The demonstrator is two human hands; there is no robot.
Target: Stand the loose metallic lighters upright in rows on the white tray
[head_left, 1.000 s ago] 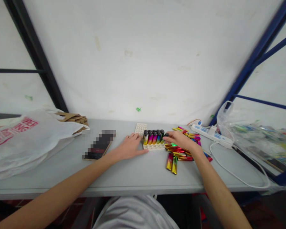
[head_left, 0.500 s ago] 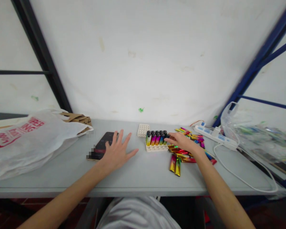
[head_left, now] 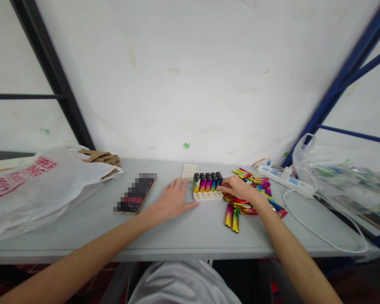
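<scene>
1. Head view: white rack (head_left: 208, 196), centre, holds upright black-topped lighters (head_left: 207, 185); second rack (head_left: 190, 172) far-left of it.
2. Left hand (head_left: 172, 199) open beside rack's left end. Right hand (head_left: 236, 188) at right-end lighters, fingers bunched; can't tell if clamped.
3. Loose lighters (head_left: 248, 211) crowd right side; phone (head_left: 141, 194) left, power strip (head_left: 285, 180) far right.
4. Bag (head_left: 44, 194), left: red "PER", "ING".

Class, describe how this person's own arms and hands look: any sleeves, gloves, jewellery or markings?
The left hand and right hand are ungloved, with no visible rings, watch or cables. Both forearms are slender and bare, with no sleeves or clear markings in view. Pale grey, creased clothing shows between them.
</scene>
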